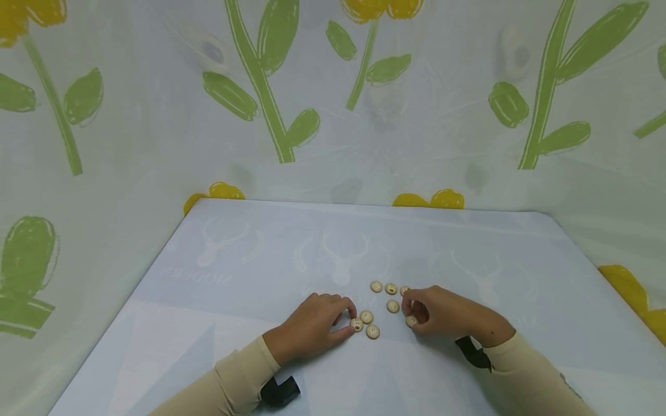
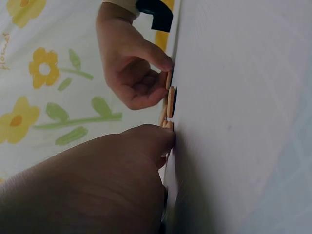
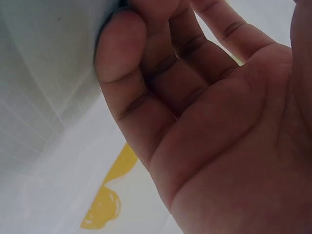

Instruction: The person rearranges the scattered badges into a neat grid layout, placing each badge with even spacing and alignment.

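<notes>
Small round wooden discs with drawn faces lie in two loose groups on the table. My left hand (image 1: 314,326) pinches one face disc (image 1: 356,325) at its edge between thumb and forefinger. Touching or close beside it lie a second disc (image 1: 366,316) and a third disc (image 1: 372,331). Across from it, my right hand (image 1: 447,312) grips another disc (image 1: 411,320) between thumb and curled fingers, low over the cloth. In the left wrist view the right hand (image 2: 134,73) holds this disc (image 2: 169,79) on edge-on view. The right wrist view shows mostly palm and fingers, the disc hidden.
Beyond the right hand's fingers are more discs: one at the left (image 1: 376,286), a middle one (image 1: 391,288), and a nearer one (image 1: 392,306). A pale printed cloth covers the table (image 1: 234,312). A flowered curtain (image 1: 442,133) hangs behind it. Dark straps sit at both wrists.
</notes>
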Demonstrator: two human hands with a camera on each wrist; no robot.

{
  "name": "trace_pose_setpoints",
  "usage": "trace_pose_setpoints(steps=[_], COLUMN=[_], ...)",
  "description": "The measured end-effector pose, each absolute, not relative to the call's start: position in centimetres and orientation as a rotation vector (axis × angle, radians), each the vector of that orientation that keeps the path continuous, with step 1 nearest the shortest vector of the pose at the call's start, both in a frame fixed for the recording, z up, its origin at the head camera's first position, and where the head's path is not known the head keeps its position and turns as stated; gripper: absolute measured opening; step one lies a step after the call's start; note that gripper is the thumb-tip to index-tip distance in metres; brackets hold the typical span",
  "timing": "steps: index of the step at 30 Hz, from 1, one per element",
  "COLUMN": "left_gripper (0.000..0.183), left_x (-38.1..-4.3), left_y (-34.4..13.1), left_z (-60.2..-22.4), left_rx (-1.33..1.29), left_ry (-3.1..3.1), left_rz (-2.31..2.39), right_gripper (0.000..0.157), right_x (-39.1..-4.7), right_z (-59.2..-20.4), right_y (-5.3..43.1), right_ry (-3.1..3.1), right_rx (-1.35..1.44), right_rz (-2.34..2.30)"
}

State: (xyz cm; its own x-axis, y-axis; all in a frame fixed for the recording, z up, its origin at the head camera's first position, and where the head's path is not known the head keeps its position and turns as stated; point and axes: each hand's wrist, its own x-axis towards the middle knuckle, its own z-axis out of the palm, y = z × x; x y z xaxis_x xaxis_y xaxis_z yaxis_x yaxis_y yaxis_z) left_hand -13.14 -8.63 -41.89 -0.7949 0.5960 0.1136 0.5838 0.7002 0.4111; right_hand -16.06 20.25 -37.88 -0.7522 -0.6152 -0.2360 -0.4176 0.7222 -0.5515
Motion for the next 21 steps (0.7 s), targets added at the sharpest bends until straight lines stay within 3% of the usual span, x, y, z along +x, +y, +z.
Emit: trace_pose_setpoints(steps=[21], left_gripper=[0.021], left_x=[-12.65], left_y=[-8.44], left_z=[-42.03], left_rx=[1.022], left_ry=[2.916], left_rz=[0.653], right_gripper=[0.015], right_x=[-16.06], right_z=[-38.58], right_y=[20.51], right_ry=[2.535], right_rx=[-0.807], right_rz=[-0.679])
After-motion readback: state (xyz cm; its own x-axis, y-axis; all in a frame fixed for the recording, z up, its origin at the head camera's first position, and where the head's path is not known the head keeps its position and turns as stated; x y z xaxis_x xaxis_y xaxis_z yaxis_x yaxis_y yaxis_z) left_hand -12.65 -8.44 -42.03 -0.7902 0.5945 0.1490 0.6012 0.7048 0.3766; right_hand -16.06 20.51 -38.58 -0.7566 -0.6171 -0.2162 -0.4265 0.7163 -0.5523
